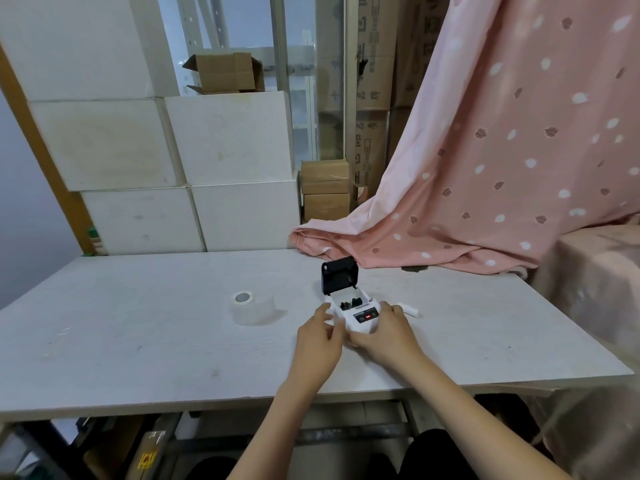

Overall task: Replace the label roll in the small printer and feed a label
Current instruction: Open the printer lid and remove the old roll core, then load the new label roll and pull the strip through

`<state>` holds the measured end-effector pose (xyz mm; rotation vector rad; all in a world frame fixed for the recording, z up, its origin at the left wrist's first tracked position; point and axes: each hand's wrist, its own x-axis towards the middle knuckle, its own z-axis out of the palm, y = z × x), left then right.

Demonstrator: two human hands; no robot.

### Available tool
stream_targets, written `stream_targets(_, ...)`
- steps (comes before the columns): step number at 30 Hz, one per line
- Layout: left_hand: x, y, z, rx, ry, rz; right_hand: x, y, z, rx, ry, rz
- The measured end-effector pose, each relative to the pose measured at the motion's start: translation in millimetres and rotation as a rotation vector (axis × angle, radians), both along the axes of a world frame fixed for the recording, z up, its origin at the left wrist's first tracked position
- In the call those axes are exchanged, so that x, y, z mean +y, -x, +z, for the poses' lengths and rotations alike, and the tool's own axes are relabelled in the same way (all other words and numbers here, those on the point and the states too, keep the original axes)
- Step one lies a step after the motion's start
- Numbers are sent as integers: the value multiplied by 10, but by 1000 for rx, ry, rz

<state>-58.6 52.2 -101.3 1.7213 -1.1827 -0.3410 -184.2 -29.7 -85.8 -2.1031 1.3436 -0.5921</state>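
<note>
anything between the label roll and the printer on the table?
No. In the head view, the stretch of table between the label roll and the open printer is bare; the left hand sits nearer the printer.

Soft, even indoor light; faint shadows; slight overall blur; wide-angle bowing at edges.

The printer (353, 315) is white with a black lid (339, 275) and 1 red light (367, 318). The label roll (252, 306) is white on a pale grey table (138, 323). The draped cloth (502, 150) is pink with white and dark leaf prints.
</note>
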Motion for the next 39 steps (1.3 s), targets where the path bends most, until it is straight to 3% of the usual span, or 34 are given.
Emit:
stream_targets(5,-14,-121,-35,77,-40,-65,25,-17,-14,-106,-60,27)
stream_targets(11,-30,-157,-14,41,-59,-75,3,11,35,-41,-21,49)
stream_targets(14,22,-227,3,-208,-40,-40,33,-6,221,93,-14,73)
stream_targets(16,85,-381,67,-396,35,61,88,-94,392,154,115,58)
stream_targets(18,165,-607,173,-437,82,182,182,-280,558,108,250,106)
stream_targets(23,399,-1275,309,-249,-82,336,321,-1039,666,95,226,319)
stream_targets(28,518,-1589,250,-96,-276,240,449,-1603,560,201,241,436)
stream_targets(33,445,-1618,231,-6,-271,191,370,-1875,469,304,250,480)
stream_targets(39,366,-1670,218,57,-198,167,231,-1914,449,296,175,454)
